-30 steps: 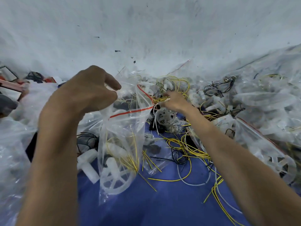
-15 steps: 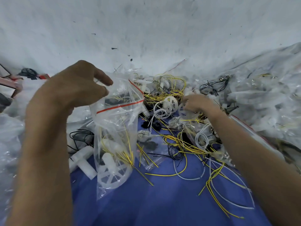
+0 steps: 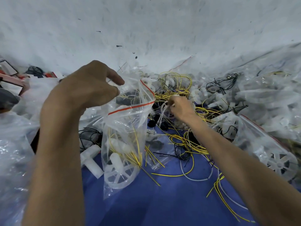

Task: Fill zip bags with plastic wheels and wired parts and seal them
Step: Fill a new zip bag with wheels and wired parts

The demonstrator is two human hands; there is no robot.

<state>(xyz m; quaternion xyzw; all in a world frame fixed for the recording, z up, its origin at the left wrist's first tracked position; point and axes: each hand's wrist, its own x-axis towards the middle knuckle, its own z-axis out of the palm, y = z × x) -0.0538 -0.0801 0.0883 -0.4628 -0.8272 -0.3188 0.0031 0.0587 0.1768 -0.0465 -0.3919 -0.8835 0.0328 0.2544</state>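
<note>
Left hand (image 3: 91, 90) pinches the open zip bag (image 3: 128, 121) at its rim; plastic wheel (image 3: 119, 176) and yellow wires (image 3: 136, 145) sit inside, beneath my fingers. Right hand (image 3: 182, 109) curls round white wires (image 3: 161, 114) beside the bag's mouth.

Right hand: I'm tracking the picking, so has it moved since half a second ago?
Yes. The right hand has shifted left, from right of the yellow wire loops to just below them, pinching at the white wheel.
</note>
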